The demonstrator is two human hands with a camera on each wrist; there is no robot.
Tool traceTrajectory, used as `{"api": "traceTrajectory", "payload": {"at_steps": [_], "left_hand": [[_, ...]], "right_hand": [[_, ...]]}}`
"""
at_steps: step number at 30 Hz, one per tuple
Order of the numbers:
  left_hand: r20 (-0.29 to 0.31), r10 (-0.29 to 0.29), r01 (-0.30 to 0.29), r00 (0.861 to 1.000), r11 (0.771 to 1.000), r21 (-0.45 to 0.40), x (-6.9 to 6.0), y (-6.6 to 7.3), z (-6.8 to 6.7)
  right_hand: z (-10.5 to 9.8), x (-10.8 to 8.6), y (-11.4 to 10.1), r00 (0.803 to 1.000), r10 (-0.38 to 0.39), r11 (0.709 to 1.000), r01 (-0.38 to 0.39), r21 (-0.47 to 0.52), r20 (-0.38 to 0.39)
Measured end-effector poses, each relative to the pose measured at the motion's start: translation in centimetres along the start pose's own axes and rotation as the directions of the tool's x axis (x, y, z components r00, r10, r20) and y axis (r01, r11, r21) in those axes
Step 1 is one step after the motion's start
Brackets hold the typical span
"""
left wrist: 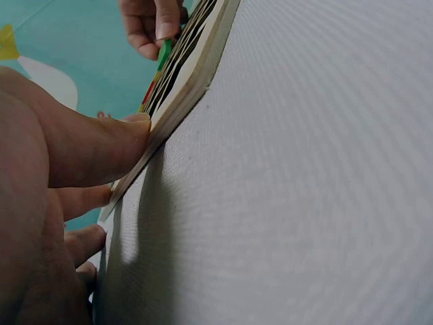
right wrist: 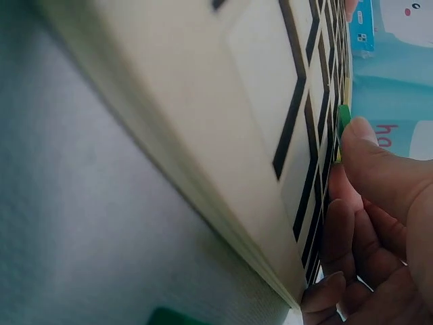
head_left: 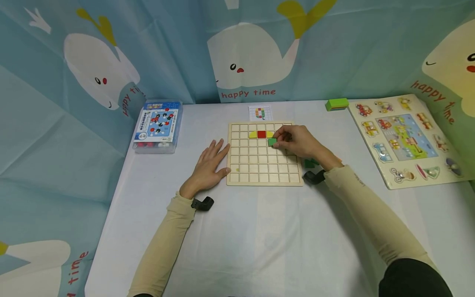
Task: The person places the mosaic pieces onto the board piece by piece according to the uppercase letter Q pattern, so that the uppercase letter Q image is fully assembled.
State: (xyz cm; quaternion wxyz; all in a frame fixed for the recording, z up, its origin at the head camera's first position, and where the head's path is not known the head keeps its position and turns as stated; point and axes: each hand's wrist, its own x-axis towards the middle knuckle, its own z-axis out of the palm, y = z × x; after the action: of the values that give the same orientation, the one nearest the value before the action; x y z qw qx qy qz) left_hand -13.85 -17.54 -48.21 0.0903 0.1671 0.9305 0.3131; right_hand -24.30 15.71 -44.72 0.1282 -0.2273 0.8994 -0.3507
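Note:
A wooden grid board [head_left: 264,178] lies on the table, with a red square [head_left: 261,134] between two yellow pieces in its second row. The right hand [head_left: 301,142] pinches a green square [head_left: 272,142] between thumb and fingers, just below the right yellow piece; in the right wrist view the green piece [right wrist: 344,118] is tilted at the thumb tip. The left hand [head_left: 208,168] lies spread at the board's left edge, its thumb and a finger touching the edge. In the left wrist view the left thumb [left wrist: 101,152] rests against the board's side.
A pattern card [head_left: 259,112] lies behind the board. Green pieces [head_left: 310,163] lie right of it, partly under the right wrist. A plastic box [head_left: 157,127] stands at the back left. Stacked blocks [head_left: 337,104] and a picture puzzle board [head_left: 378,156] are at the right.

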Motion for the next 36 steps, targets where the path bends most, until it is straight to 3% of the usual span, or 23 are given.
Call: {"api": "traceTrajectory", "payload": {"at_steps": [17,36], "left_hand": [[-0.003,-0.002,0.002,1.0,1.0,-0.012,-0.11,0.12,-0.02],[-0.011,0.015,-0.015,1.0,1.0,0.004,-0.02,-0.08,0.03]], "right_hand": [[0.42,0.38,0.23,0.999,0.032,0.999,-0.032,-0.018,-0.001],[0.2,0.57,0.5,1.0,-0.004,1.0,0.004,-0.01,0.001]]}}
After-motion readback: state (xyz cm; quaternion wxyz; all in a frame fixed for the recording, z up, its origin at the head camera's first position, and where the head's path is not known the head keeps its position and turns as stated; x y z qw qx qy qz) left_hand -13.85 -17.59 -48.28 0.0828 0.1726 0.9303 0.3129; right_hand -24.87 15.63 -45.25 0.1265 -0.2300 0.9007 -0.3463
